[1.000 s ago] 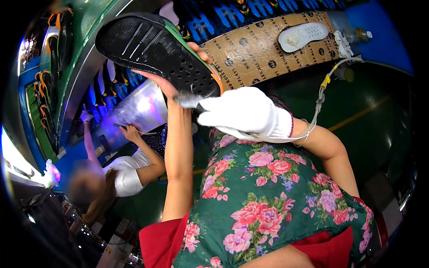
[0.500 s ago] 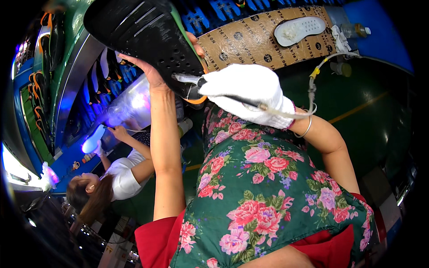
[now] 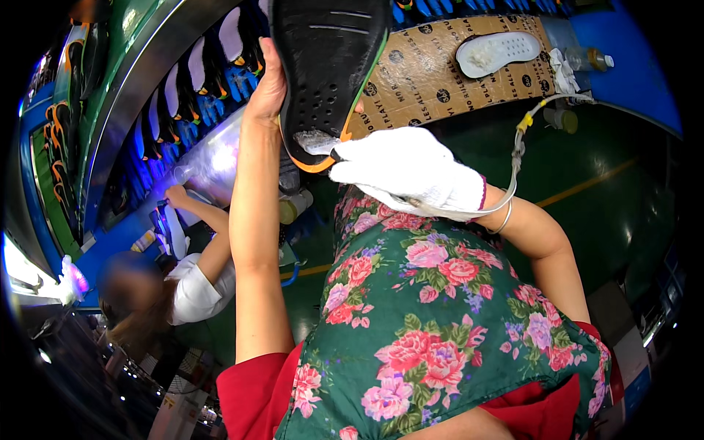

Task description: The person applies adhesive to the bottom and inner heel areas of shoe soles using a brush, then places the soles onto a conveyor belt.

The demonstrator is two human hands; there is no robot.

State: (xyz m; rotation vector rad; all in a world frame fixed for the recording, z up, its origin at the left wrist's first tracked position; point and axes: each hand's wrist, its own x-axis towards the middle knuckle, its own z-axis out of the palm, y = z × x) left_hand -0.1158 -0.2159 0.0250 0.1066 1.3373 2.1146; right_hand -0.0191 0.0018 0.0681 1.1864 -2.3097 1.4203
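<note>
My bare left hand grips a black shoe sole with an orange and green edge, thumb along its left side and fingers mostly hidden behind. The sole stands nearly upright in the picture, its small-holed end toward me. In a white knitted glove, my right hand is closed on a brush whose handle is mostly hidden. Its pale, wet-looking bristles lie over the sole's orange-edged end. From the glove a thin clear tube runs up to the right.
A white sole lies on printed brown cardboard, near a crumpled white cloth and a clear bottle. Several soles sit on blue holders along the curved line at left. A co-worker works at lower left.
The sole has shifted right and turned more upright in my left hand. The brush now lies flatter over its end. The co-worker's arm and the piece there have moved.
</note>
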